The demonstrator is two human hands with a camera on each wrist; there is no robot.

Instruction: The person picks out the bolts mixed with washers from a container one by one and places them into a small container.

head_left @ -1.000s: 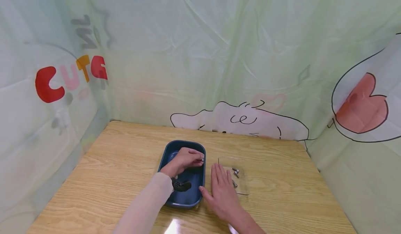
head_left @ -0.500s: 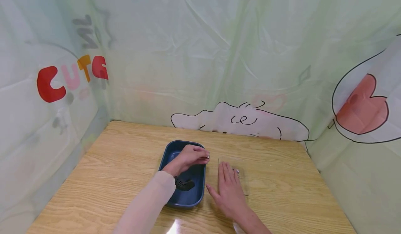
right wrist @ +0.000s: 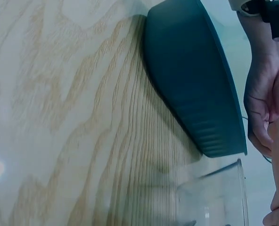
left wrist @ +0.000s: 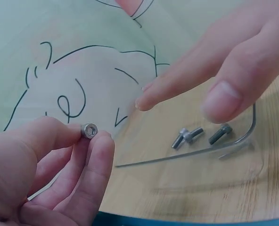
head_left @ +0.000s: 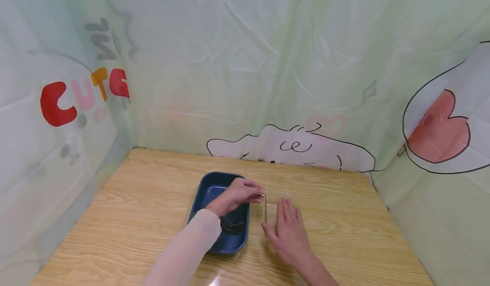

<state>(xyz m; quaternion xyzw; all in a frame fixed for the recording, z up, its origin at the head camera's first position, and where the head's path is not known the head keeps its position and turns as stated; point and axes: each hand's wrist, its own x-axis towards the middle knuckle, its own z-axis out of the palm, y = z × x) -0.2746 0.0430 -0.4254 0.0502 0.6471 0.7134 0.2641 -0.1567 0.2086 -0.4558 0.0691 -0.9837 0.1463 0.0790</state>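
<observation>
Between thumb and fingertips my left hand (head_left: 245,191) pinches a small silver socket-head screw (left wrist: 89,131). The hex recess in its head faces the left wrist camera. The hand is above the right rim of the blue tray (head_left: 199,201), near the left edge of a clear plastic box (right wrist: 208,195). Over this box extends my right hand (head_left: 290,230), its fingers straight and holding nothing. Several silver screws (left wrist: 218,135) lie in the box; in the head view the right hand hides them.
Both containers stand side by side on a wooden table (head_left: 344,235). A pale printed curtain (head_left: 172,86) encloses the table's back and sides. Strapped at the left wrist is a black perforated mount (head_left: 231,226), which overlaps the tray in the head view.
My left hand has moved right with the screw, from inside the tray to beyond its right rim. My right hand has shifted right, over the clear box, covering the screws there.
</observation>
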